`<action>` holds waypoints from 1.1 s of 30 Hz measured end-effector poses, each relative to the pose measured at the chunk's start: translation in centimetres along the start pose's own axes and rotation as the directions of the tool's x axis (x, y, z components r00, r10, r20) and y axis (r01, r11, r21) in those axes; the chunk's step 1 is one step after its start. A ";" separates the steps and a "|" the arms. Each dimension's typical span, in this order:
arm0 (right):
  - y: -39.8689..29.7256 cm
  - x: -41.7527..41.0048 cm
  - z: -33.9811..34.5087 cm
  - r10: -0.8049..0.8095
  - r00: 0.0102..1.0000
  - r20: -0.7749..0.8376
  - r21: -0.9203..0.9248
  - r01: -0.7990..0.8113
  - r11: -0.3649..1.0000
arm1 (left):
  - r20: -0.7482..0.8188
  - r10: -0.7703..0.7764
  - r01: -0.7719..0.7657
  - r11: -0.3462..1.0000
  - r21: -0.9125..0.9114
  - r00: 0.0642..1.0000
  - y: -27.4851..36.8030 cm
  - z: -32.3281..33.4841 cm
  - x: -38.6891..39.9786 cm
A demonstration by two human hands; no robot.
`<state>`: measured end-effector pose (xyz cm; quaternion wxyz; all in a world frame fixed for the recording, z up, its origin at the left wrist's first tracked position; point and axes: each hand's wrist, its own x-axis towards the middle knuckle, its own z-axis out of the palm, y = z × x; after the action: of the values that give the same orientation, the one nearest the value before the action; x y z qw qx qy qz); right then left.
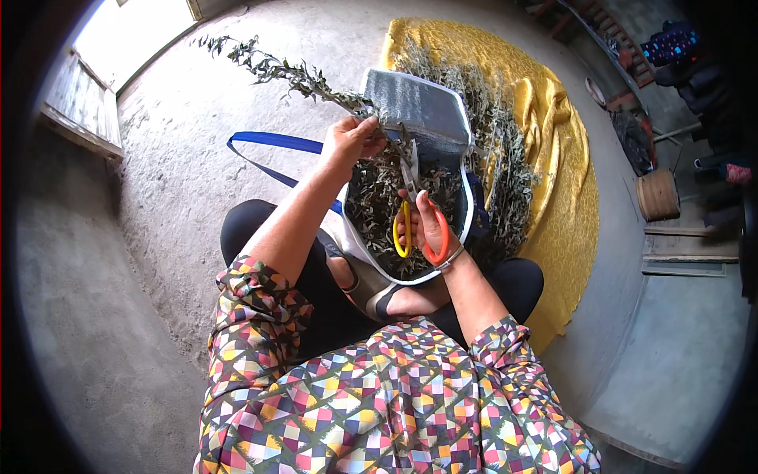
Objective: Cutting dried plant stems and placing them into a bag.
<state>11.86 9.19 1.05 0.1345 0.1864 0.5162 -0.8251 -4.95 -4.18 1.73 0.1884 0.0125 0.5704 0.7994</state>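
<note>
My left hand (350, 145) grips a long stalk of dried leafy herb (296, 80) whose tip reaches out to the upper left. Its other end hangs over an insulated bag (414, 98) with a silver foil lining, lid folded back and white piping around the mouth. Scissors (410, 172) with one yellow and one orange handle are in my right hand (427, 228), blades pointing away from me beside the stalk's end. Whether the blades touch the stalk I cannot tell. Cut dried leaves (379, 222) fill much of the bag, which stands between my legs.
A yellow patterned cloth (562, 237) spreads over the floor to the right, with a heap of dried stalks (503, 172) on it. The bag's blue strap (275, 139) loops out to the left. Further right are a spool (658, 194) and a dark plastic bag (632, 139).
</note>
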 end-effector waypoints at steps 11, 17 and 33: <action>0.7 -0.3 -1.2 -0.003 0.999 -0.048 -0.064 -0.001 0.998 | -0.024 -0.117 0.119 0.987 0.109 0.993 0.7 -1.1 0.6; 1.3 -0.7 -1.8 0.006 0.999 -0.051 0.005 -0.006 1.000 | -0.059 0.001 0.000 1.000 0.018 0.998 0.6 -3.7 2.5; 2.3 -1.0 -3.0 0.050 0.994 -0.092 0.003 -0.050 0.999 | -0.121 0.097 -0.106 0.992 -0.065 0.988 0.6 -3.6 3.0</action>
<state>14.21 10.91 -1.54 0.1309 0.2371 0.5168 -0.8121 -8.75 -6.71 0.48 0.1138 -0.0123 0.5504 0.8270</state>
